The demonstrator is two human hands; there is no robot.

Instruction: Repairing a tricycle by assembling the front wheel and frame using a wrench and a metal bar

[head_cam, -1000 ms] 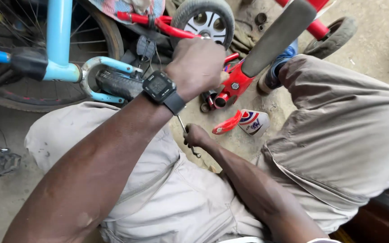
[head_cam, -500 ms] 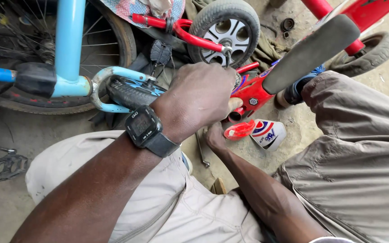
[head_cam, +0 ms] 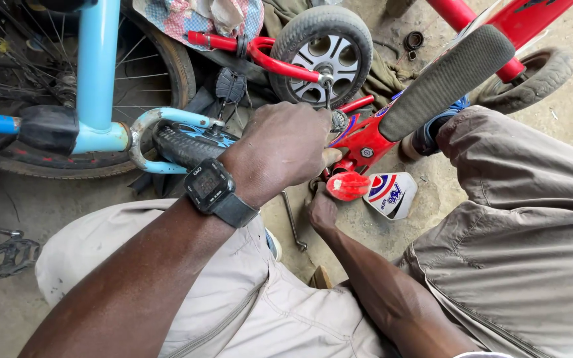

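Note:
A small red bicycle frame (head_cam: 366, 136) lies on its side in front of me, with its grey-spoked wheel (head_cam: 321, 50) at the top and a dark saddle (head_cam: 445, 83) to the right. My left hand (head_cam: 286, 149), a black watch on its wrist, curls over the frame near the crank. Below it, my right hand (head_cam: 321, 209) reaches up under a red plastic part (head_cam: 347, 185); its fingers are hidden there. A thin metal tool (head_cam: 293, 229) lies on the ground beside that hand.
A light blue bicycle frame (head_cam: 97, 73) with a spoked wheel (head_cam: 160, 73) stands at the left. A loose black pedal (head_cam: 4, 257) lies on the concrete at lower left. Another black tyre (head_cam: 532, 76) is at upper right, and a white printed packet (head_cam: 392, 195) by the red part.
My right hand has risen from the ground to the underside of the red frame. My left hand has stayed on the frame. The view has shifted closer.

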